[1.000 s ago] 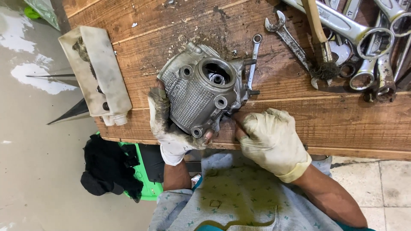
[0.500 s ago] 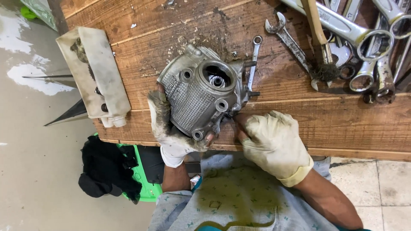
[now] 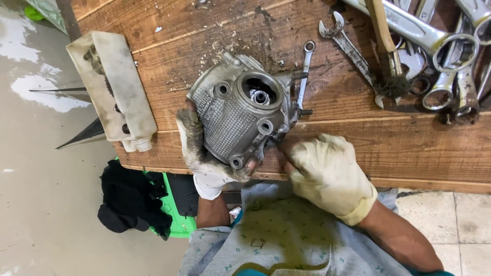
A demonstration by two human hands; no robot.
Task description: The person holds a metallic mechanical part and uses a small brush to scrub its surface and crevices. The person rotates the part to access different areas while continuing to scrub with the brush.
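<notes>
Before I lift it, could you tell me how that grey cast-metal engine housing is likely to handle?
The grey cast-metal engine housing looks thick-walled, so probably heavy and rigid. Its grime may make it slippery. Propped by the left hand, it might tip if released.

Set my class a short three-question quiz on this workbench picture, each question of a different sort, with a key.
1. True or false: the left hand grips the grey metal engine casting.
2. What lies just right of the casting? A) small spanner B) hammer C) drill
3. Fill in: both hands wear dirty ____.

Key:
1. True.
2. A.
3. Gloves; the right hand rests on the wooden bench at the casting's lower edge.
</notes>
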